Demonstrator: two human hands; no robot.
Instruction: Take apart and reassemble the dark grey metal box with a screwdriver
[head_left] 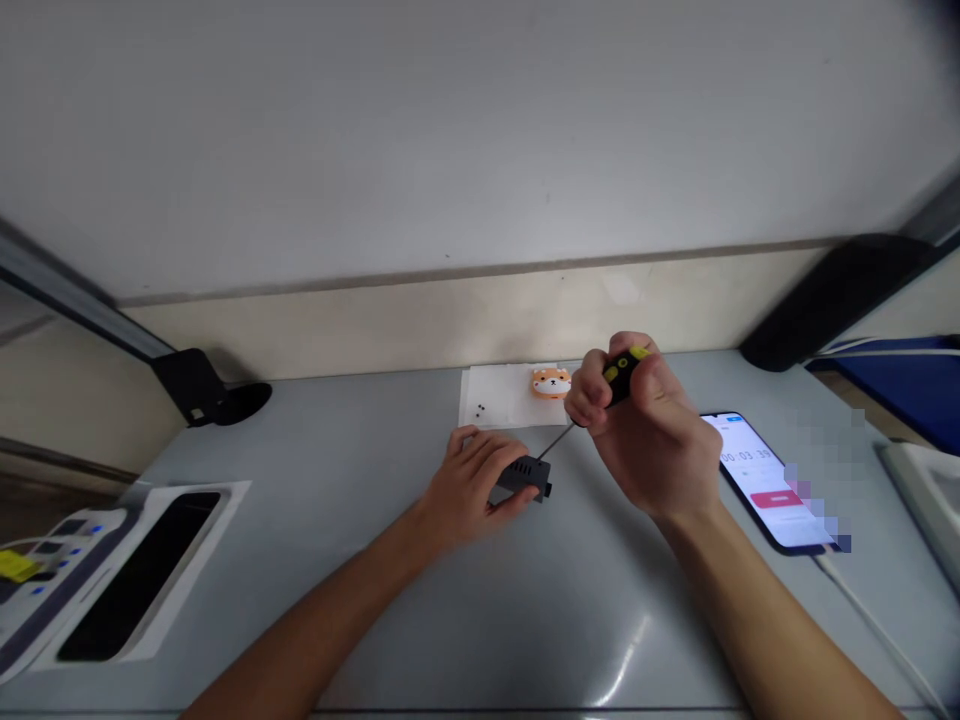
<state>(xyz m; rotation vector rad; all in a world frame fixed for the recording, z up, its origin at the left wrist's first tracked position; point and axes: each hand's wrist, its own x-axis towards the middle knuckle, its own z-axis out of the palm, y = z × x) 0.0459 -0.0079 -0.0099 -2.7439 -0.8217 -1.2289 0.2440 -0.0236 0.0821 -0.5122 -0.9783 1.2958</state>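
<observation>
My left hand (484,478) is closed around a small dark grey box with slots (534,468), holding it on the grey tabletop. A black and yellow screwdriver (621,378) is gripped by its handle in my right hand (637,420). Its thin shaft slants down to the left, and the tip meets the top of the box near its right end. Just behind the box lies a white sheet (506,390) with several tiny dark screws (480,409) on it. An orange and white animal-face case (551,383) sits at the sheet's right side.
To the right, a phone (765,480) shows a running timer, with a white cable (874,610) attached. On the left are a dark phone-like slab (142,570) on white paper and a power strip (60,580). A pale partition (450,320) stands behind the table.
</observation>
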